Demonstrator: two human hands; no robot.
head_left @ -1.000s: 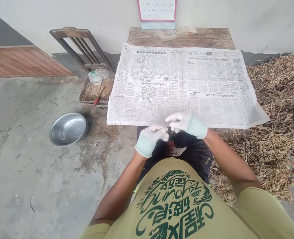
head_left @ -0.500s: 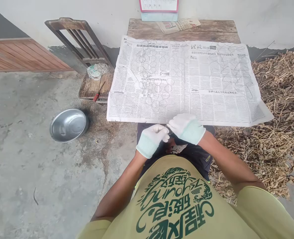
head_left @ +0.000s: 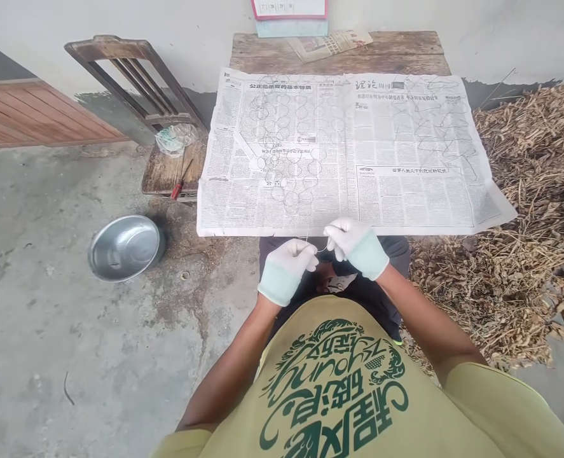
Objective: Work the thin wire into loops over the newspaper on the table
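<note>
My left hand (head_left: 288, 266), in a white glove with a pale green cuff, is closed in a pinch on a thin wire (head_left: 307, 233). One end of the wire sticks up above the fingers, and a curved part runs across to my right hand (head_left: 351, 243). That hand, gloved alike, pinches the wire too. Both are held just off the near edge of a spread newspaper (head_left: 234, 213). Many thin wire rings (head_left: 292, 184) lie on its left half, some overlapping. On the right half are bent, irregular lengths of wire (head_left: 446, 137).
The newspaper covers most of a wooden table (head_left: 400, 54). To the left stands a wooden chair (head_left: 155, 175) with a plastic bag (head_left: 177, 138) and a red-handled screwdriver (head_left: 177, 189). A metal basin (head_left: 126, 248) sits on the concrete floor. Dry stalks (head_left: 524, 191) are heaped at right.
My right hand has turned slightly and drawn a little away from my left, with the wire between them. The view has shifted a bit.
</note>
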